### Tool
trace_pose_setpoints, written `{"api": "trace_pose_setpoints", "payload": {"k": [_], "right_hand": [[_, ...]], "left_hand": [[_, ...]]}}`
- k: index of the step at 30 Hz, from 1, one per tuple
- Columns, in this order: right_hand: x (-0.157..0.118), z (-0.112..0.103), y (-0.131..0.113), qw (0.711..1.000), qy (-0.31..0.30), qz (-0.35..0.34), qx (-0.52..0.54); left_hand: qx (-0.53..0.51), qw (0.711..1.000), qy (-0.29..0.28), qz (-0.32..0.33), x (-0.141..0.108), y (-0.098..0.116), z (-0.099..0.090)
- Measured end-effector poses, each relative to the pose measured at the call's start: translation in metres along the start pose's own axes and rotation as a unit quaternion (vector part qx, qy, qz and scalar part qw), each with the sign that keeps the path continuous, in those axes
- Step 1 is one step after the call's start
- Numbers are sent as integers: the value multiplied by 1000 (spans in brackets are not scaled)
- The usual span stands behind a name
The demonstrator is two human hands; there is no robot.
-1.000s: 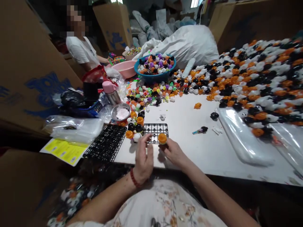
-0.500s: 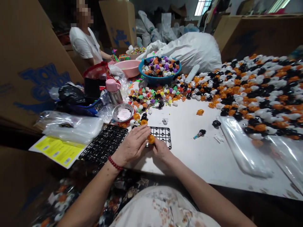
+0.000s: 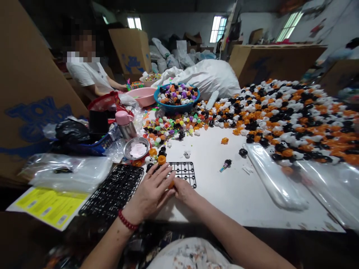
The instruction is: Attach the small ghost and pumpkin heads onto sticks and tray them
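My left hand (image 3: 151,190) lies with its fingers stretched out over a black plastic grid (image 3: 190,175) at the near side of the white table. Some small toy figures, among them an orange one (image 3: 162,160) and a black one, stand just beyond its fingertips. Against that palm, my right hand (image 3: 183,189) is closed around an orange toy (image 3: 171,184), mostly covered by the fingers. Further grids (image 3: 112,190) lie stacked on the left. A small white ghost figure (image 3: 187,154) sits beyond the grid.
A metal bowl of paper slips (image 3: 137,148) and a pink-lidded flask (image 3: 125,125) stand left. Behind is a blue basin of small toys (image 3: 177,107). Orange, black and white figures (image 3: 280,116) are heaped right, near clear plastic bags (image 3: 275,175). A person (image 3: 86,74) sits far left.
My view has tilted up and turned slightly right. The left hand has slid over the orange toy, covering more of it. The co-worker's head has lowered.
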State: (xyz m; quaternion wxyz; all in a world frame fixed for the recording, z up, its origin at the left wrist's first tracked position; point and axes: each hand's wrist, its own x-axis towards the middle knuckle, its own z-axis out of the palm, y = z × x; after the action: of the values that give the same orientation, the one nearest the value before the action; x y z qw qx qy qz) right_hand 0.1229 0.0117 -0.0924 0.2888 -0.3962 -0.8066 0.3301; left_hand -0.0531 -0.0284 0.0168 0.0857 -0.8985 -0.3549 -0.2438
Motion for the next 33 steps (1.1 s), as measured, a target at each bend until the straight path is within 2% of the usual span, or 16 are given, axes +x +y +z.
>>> {"api": "trace_pose_setpoints", "payload": {"k": [2, 4, 5, 8, 10, 13, 15, 16, 18, 20, 21, 24, 26, 28, 30, 33], "right_hand": [[-1, -9, 3, 1000, 6, 1, 8], [6, -24, 11, 999, 50, 0, -10], [13, -33, 17, 996, 82, 1, -34], [45, -62, 36, 978, 152, 15, -142], [67, -80, 49, 970, 133, 45, -200], [81, -93, 62, 968, 63, 86, -226], [72, -92, 64, 970, 58, 99, -215], [61, -91, 62, 971, 76, 99, -203], [32, -84, 51, 974, 131, 80, -165], [-3, -77, 31, 975, 181, 34, -123], [-20, -73, 20, 976, 189, 10, -111], [-55, -68, -5, 984, 149, -41, -84], [-62, -79, -4, 989, 135, -12, -64], [-61, -104, 15, 978, 169, 87, -86], [-56, -134, 42, 937, 221, 216, -162], [-50, -167, 81, 883, 243, 315, -249]], "left_hand": [[-18, 998, 53, 9, -3, 20, -4], [-61, 993, 90, 35, -5, 43, -1], [-88, 991, 87, 53, -6, 54, 3], [-168, 983, 18, 76, -6, 80, 26], [-219, 974, -32, 43, -5, 89, 45], [-312, 944, -67, -79, -4, 94, 69], [-400, 892, -53, -204, -3, 95, 80], [-451, 849, -35, -272, -1, 95, 85], [-542, 740, 9, -397, 5, 94, 94], [-601, 638, 56, -478, 14, 93, 103], [-617, 604, 79, -498, 20, 92, 108], [-666, 536, 139, -500, 35, 89, 121], [-701, 490, 148, -497, 42, 89, 127], [-725, 456, 135, -498, 47, 88, 128], [-742, 438, 115, -495, 48, 89, 125], [-781, 397, 70, -476, 48, 88, 119]]}}
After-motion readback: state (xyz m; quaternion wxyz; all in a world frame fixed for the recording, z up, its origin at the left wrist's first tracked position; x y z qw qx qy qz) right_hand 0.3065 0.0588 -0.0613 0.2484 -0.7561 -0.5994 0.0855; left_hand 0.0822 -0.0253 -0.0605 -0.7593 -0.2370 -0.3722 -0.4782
